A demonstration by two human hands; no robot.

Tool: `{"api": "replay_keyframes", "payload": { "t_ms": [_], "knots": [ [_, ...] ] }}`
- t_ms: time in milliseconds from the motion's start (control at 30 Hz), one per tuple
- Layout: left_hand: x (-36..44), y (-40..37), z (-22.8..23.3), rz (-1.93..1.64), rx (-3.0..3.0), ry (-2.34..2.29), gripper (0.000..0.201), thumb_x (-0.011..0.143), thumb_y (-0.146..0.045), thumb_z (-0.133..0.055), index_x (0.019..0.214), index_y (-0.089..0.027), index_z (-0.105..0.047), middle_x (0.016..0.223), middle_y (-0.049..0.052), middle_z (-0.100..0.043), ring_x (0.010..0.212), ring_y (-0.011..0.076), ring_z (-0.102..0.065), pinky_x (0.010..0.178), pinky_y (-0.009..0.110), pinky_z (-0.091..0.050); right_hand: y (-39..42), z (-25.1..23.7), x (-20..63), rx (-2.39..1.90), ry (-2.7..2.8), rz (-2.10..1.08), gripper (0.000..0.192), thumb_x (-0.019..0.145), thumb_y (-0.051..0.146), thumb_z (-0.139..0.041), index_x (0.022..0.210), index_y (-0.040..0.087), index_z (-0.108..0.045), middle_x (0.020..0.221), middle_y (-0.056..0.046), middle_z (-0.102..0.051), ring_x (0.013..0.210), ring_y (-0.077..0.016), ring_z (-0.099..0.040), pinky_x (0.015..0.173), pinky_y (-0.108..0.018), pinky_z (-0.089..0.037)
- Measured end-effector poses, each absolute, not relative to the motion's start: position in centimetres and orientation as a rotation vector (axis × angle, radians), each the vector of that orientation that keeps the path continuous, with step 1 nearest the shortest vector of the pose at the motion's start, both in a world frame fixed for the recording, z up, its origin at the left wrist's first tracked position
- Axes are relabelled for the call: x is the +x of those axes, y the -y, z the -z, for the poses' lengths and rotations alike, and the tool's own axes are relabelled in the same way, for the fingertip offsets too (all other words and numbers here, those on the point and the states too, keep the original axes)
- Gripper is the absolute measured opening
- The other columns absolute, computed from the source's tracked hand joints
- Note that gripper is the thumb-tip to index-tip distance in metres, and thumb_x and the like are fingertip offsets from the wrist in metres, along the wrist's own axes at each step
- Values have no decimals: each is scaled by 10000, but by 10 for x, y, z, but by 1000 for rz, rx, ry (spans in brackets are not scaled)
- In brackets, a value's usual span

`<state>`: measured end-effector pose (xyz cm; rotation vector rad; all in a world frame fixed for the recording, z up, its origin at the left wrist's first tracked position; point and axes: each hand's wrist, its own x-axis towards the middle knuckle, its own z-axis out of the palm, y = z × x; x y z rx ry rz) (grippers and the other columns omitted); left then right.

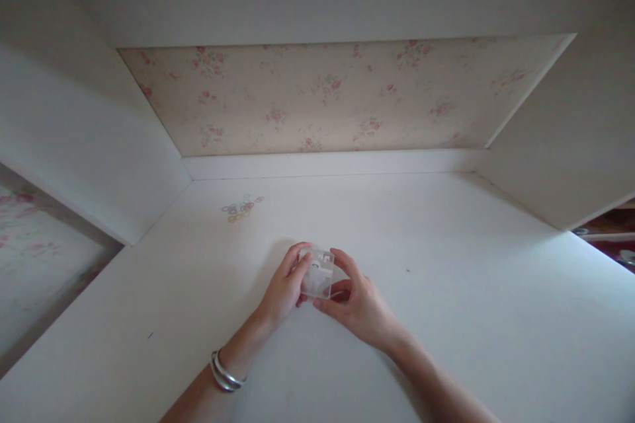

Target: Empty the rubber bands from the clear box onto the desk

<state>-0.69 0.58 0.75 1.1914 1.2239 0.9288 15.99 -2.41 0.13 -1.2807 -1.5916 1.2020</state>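
- The white desk [446, 264] fills the alcove, with a floral back panel [337, 96] rising behind it.
- The left hand [284, 287] and right hand [358, 304] meet near the desk's middle, fingers curled narrow around the sides of a small clear plastic box [317, 273].
- Silver bangles [225, 373] circle the left wrist, nearer the desk's front edge.
- Tiny coloured rings [242, 206] lie loose toward the desk's back left.

Both forearms are stretched forward and angled inward so that the hands meet. The left hand [284, 285] is curled, fingers bent inward and pinched. The right hand [358, 303] is cupped opposite, thumb below, fingers arched above, likewise pinched closed.
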Motion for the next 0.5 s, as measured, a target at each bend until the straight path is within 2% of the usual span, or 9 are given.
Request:
{"api": "replay_keyframes", "payload": {
  "t_ms": [100,267,367,500],
  "knots": [
    [-7,-7,-6,-945,1156,-1199,542,841,-591,-456,1214,-199,-492,495,-72,-426,370,89,-409,337,177,-301,24,0,160,-1254,1590,-1209,788,704,374,-718,1361,295,-291,1081,-74,-618,678,-126,-622,588,-267,-504],
    [-7,-8,-8,-992,1095,-1156,515,841,-579,-462,1198,-210,-501,694,-22,-537,435,77,-448,361,181,-333,24,-2,161,-1182,1547,-1271,798,722,383,-709,1384,313,-268,1258,-107,-498,691,-109,-617,586,-264,-520],
    [-7,-8,-8,-991,1095,-1138,511,847,-571,-458,1207,-210,-493,635,-43,-492,434,75,-421,372,177,-334,24,-3,162,-1141,1499,-1389,828,726,389,-710,1403,325,-238,1279,-111,-463,707,-104,-616,578,-254,-520],
    [-8,-7,-6,-972,1097,-1082,556,867,-565,-437,1290,-205,-442,575,-57,-451,444,82,-411,403,183,-330,21,-2,162,-1123,1368,-1477,676,807,415,-623,1388,330,-287,1245,-89,-491,684,-87,-612,609,-267,-526]
  ]
}}
